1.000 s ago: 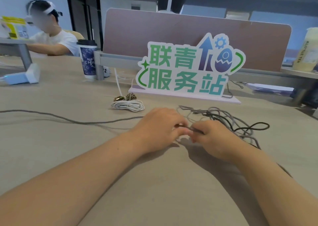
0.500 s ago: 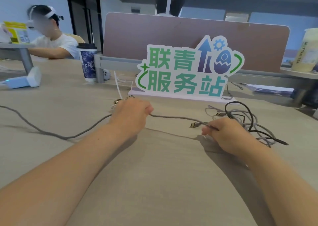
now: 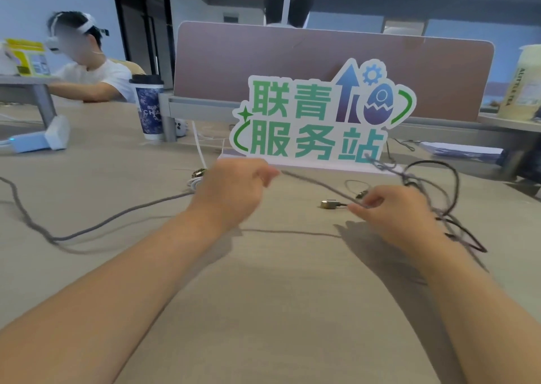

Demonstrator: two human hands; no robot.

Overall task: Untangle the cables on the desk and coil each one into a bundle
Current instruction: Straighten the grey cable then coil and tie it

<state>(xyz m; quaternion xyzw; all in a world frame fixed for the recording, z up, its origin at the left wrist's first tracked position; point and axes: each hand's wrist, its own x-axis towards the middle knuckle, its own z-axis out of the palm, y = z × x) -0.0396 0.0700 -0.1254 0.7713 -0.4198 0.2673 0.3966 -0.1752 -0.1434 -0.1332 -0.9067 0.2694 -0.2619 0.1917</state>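
Grey braided cable: stretched above the desk between both hands. Left hand: fist closed round it. Right hand: fingertips pinching it beside a metal plug. Black-and-grey tangle: just beside the right hand.

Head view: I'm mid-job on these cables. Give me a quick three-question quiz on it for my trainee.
1. True or false: the grey cable stretches between the left hand and the right hand, raised off the desk.
2. Where is the tangle of cables? A: left of the left hand. B: just beyond the right hand, on the right. C: at the desk's near edge.
3. Fill in: the coiled cable peeking out behind the left hand is ____ in colour.

Key: 1 true; 2 B; 3 white.
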